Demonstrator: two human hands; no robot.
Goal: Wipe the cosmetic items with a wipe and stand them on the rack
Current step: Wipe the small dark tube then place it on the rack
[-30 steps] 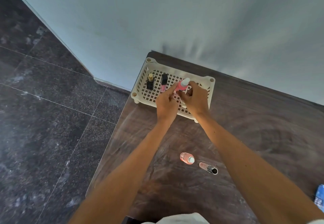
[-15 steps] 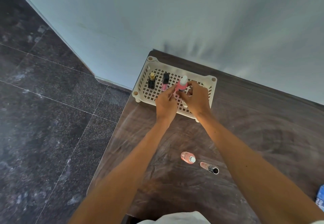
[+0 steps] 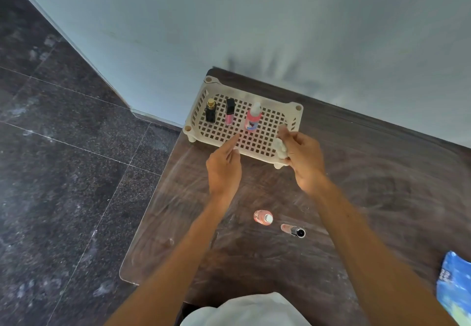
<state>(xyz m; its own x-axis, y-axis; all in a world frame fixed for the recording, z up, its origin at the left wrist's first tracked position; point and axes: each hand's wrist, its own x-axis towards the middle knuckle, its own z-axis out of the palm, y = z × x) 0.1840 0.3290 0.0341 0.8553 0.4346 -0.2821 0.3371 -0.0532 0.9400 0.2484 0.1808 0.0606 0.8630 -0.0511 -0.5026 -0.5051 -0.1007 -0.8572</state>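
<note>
A cream perforated rack (image 3: 293, 111) sits at the table's far left corner. Three items stand upright on it: a black bottle with a gold cap (image 3: 210, 111), a pink lip gloss with a black cap (image 3: 229, 111) and a pink bottle with a white cap (image 3: 253, 117). My left hand (image 3: 224, 167) hovers at the rack's near edge, fingers loosely apart and holding nothing. My right hand (image 3: 303, 157) is closed around a crumpled white wipe (image 3: 279, 146) over the rack's near right corner. A small pink bottle (image 3: 263, 217) and a pink gloss tube (image 3: 293, 230) stand on the table nearer to me.
The dark wooden table (image 3: 382, 198) stands against a pale wall. A blue wipe packet (image 3: 455, 282) lies at the right edge. Dark tiled floor drops away beyond the table's left edge. White clothing shows at the bottom of the view.
Both hands have let go of the pink bottle with the white cap, which now stands alone on the rack. They have drawn back toward me, the right one keeping the wipe.
</note>
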